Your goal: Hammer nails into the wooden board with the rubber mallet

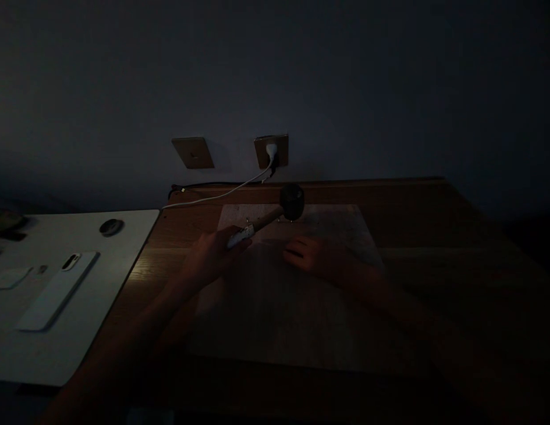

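Observation:
My left hand [217, 251] is closed around the pale wrapped grip of a mallet [268, 218]. Its black, rubber-looking head [292, 202] is raised over the far part of a light board [275, 319]. Small shiny nails or screws [247, 220] stand near that far edge, partly behind the mallet. My right hand [312, 255] lies low over the board, just nearer to me than the mallet head. Its fingers are slightly bent and a gap shows between them; I see nothing in them. The dim light hides finer detail.
The board rests on a wooden table [416, 248] against the wall. A white table [97, 295] adjoins on the left, bearing a phone [57, 295] and a round dark object [111, 227]. A white cable [221, 195] runs from a wall socket [261, 154] across the table's back.

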Motion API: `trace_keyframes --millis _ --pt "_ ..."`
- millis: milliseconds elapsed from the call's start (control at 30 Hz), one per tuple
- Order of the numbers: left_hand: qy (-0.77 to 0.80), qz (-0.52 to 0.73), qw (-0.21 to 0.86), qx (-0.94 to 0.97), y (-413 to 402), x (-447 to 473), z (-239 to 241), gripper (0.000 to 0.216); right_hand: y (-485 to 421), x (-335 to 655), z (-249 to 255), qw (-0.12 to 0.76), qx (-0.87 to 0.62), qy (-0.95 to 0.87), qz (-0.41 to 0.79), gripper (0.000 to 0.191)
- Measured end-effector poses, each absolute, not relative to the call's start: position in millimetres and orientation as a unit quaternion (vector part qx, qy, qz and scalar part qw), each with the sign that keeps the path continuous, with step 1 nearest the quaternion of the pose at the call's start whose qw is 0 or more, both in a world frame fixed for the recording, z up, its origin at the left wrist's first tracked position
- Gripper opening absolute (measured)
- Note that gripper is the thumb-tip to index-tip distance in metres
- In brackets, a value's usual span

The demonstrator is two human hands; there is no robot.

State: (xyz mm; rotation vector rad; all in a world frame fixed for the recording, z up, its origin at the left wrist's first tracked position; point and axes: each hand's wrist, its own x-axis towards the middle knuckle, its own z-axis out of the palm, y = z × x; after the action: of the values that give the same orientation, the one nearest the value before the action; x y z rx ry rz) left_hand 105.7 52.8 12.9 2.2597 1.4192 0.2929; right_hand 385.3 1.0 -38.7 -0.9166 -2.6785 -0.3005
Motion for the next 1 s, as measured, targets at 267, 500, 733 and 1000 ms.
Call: trace_keyframes --millis 267,500,733,1000 --pt "0.511 0.112 0.238 0.819 53.9 107.3 10.6 0.043 19.9 454.3 -38.9 0.352 -0.607 -0.704 0.109 0.021" --pt "0.515 0.092 0.233 0.82 50.8 114.2 14.7 0.043 24.5 451.5 -43.4 0.362 -0.637 -0.664 0.151 0.021" --pt "0.506 0.092 0.237 0.824 52.5 114.6 12.0 0.043 24.9 450.8 -40.5 0.323 -0.633 -0.69 0.139 0.022" --pt "0.512 0.089 0.229 0.823 52.2 124.4 13.3 0.042 28.5 448.0 -39.8 0.315 -0.651 -0.68 0.12 0.021"
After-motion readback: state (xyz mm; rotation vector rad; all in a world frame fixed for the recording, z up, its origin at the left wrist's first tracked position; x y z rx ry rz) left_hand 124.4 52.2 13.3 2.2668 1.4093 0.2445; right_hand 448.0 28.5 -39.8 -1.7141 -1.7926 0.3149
